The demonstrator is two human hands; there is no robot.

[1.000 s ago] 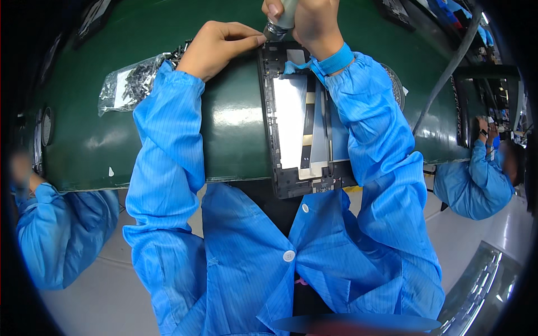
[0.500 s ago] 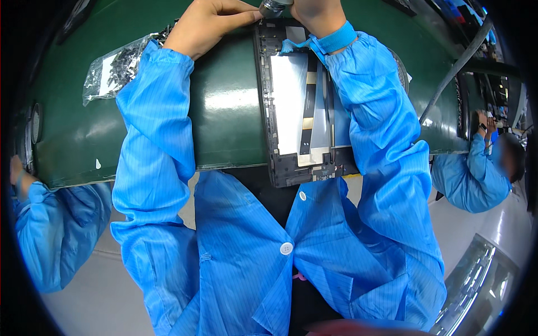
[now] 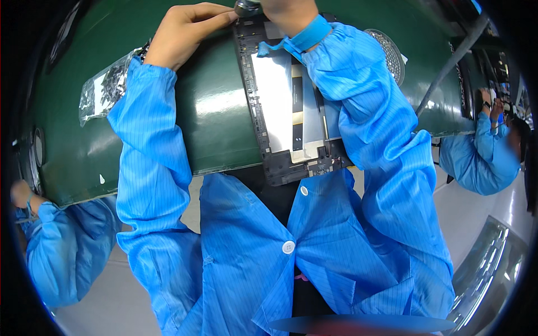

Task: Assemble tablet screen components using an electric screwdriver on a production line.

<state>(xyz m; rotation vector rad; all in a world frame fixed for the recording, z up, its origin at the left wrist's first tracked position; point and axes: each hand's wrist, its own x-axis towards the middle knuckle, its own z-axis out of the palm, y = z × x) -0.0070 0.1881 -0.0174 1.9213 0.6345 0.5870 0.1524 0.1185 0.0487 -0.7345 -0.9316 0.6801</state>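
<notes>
An opened tablet-like device (image 3: 272, 103) lies on the green bench, its near end overhanging the edge. It has a black frame, silver panels and a dark ribbon cable down the middle. At its far left corner is my left hand (image 3: 193, 31), thumb and forefinger closed in a pinch; anything between them is too small to make out. My right hand (image 3: 288, 14), with a blue strap at the wrist, is over the device's far end. It grips a cylindrical metal tool (image 3: 247, 7) beside the left fingertips. The top edge cuts off the tool and the right fingers.
A clear bag of small black parts (image 3: 106, 89) lies beyond my left forearm. Right of my right sleeve is a round dish with a dimpled surface (image 3: 386, 53). A grey bar (image 3: 454, 61) slants at the right. Other people in blue sit at both sides.
The whole view has shifted, with the device, both hands and the tool now further left in it. More of the round dish shows beside my right sleeve. Both hands stay at the far end.
</notes>
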